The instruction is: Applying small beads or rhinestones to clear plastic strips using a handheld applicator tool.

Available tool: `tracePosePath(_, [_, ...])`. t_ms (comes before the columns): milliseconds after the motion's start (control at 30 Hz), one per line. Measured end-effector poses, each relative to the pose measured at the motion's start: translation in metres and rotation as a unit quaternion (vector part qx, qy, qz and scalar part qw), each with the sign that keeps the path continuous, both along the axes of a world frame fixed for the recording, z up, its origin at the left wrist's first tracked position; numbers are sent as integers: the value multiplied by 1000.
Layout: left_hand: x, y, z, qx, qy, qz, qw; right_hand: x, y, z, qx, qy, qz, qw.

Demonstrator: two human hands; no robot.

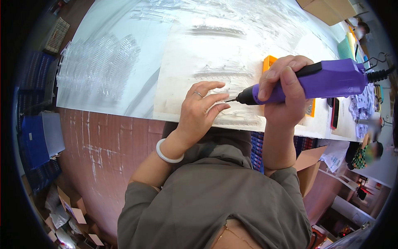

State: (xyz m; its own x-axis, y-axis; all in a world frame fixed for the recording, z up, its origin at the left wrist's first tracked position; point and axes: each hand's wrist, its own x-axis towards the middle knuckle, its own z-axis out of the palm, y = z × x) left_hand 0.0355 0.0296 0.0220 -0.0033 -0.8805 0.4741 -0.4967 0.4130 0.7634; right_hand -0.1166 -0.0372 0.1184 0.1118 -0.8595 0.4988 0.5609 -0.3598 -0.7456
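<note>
My right hand point(286, 85) is wrapped around a purple and black electric screwdriver point(331, 79), its thin bit pointing left and a coiled black cord at its back end. My left hand point(201, 106), with a ring and a white bangle, hovers at the bit's tip. Its thumb and fingers are curved and apart, and I see nothing gripped in them. Under the bit lies the pale work board point(178, 79), where clear plastic strips point(224, 71) lie in rows; those near the fingers are hard to make out. An orange tray point(269, 61) of small metal pieces is partly hidden behind my right hand.
Many clear ribbed plastic strips point(99, 66) cover the table's left side, more at the far edge. A phone point(335, 114) lies near the right front edge. A cardboard box point(327, 10) stands far right; blue crates point(35, 133) sit left. Another person point(365, 155) is at the right.
</note>
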Motion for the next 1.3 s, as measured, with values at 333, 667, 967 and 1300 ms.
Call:
tracePosePath(333, [11, 10, -13, 22, 61, 13, 998, 20, 5, 0, 38, -15, 64, 997])
tracePosePath(667, [11, 24, -21, -39, -175, 0, 984, 45, -1, -16, -9, 92, -14, 996])
tracePosePath(967, [14, 24, -18, -7, -175, -16, 984, 48, -5, -26, -10, 120, -13, 993])
tracePosePath(1300, [13, 23, -20, -8, -170, -6, 985, 51, -10, -32, -19, 129, -9, 991])
